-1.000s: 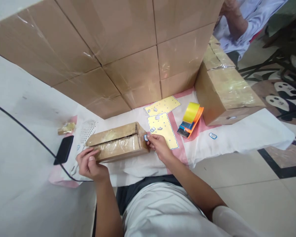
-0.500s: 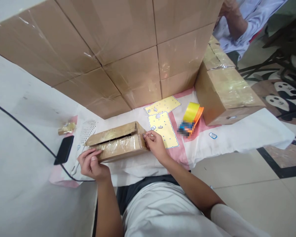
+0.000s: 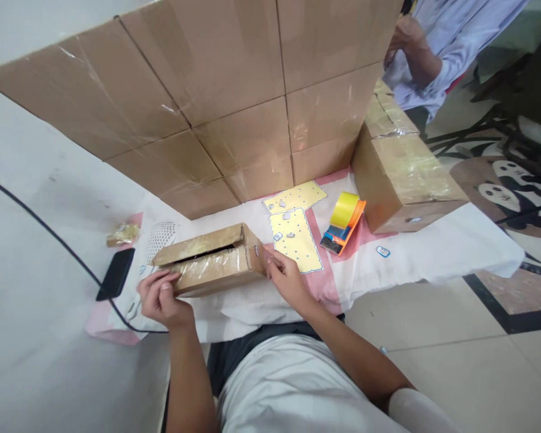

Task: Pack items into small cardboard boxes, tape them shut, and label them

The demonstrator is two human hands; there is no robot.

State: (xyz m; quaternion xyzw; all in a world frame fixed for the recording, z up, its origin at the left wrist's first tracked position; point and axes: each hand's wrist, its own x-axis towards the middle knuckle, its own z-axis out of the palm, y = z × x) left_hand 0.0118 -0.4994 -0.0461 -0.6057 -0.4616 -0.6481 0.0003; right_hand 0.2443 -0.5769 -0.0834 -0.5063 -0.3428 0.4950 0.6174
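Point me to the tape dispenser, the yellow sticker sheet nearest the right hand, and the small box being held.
tape dispenser (image 3: 342, 224), head view, on its orange body beside the yellow roll.
yellow sticker sheet (image 3: 297, 240), head view, middle of the sheet.
small box (image 3: 211, 273), head view, on its taped front face.

Brown cardboard box; yellow tape roll; black phone.

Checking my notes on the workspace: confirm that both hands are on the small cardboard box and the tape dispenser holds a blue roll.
Not quite. The head view shows the left hand and right hand on the small cardboard box, but the tape dispenser holds a yellow roll, not blue.
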